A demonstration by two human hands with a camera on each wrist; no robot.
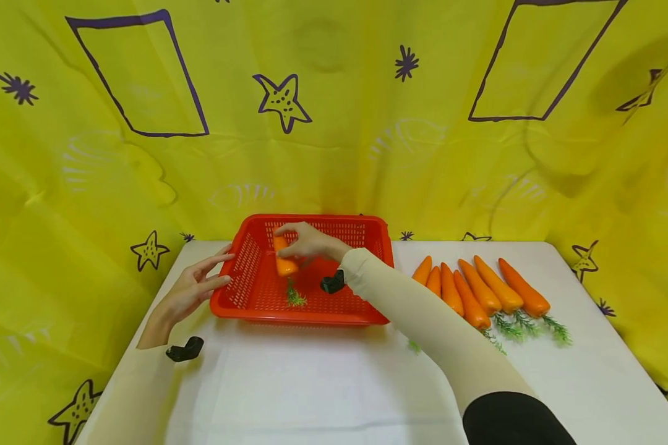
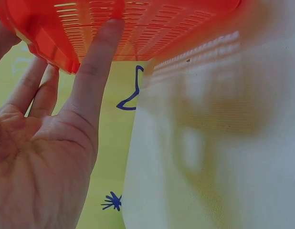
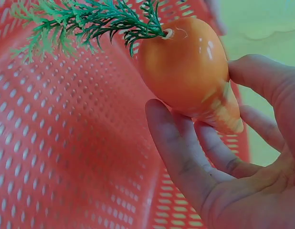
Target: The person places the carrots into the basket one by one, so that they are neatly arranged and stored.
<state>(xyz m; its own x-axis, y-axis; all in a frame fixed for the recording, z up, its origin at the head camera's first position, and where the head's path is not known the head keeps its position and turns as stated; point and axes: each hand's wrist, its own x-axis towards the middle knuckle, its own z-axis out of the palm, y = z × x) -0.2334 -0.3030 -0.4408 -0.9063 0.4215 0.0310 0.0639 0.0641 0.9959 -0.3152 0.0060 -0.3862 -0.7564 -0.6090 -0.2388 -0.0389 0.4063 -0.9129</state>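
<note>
The right hand (image 1: 310, 242) pinched one glossy orange, tapering carrot with a feathery green top (image 1: 286, 268) between thumb and fingers. That carrot was within the walls of a rectangular red plastic basket with slotted sides (image 1: 312, 318), its leafy end toward the near rim; whether it touched the basket's floor could not be told. The left hand (image 1: 192, 287) had its fingers spread wide, touching the basket's left side from outside without gripping it.

A long cream fabric sleeve (image 1: 423, 309) on the right arm crossed the basket's right near corner and hid parts of the other orange carrots with green tops (image 1: 481, 288), which lay side by side to the right on a white-covered table (image 1: 323, 383). Small black wrist pieces (image 1: 333, 282) sat at both cuffs. Behind the basket hung a yellow sheet printed with dark stars and outlined four-sided shapes (image 1: 334, 173).
</note>
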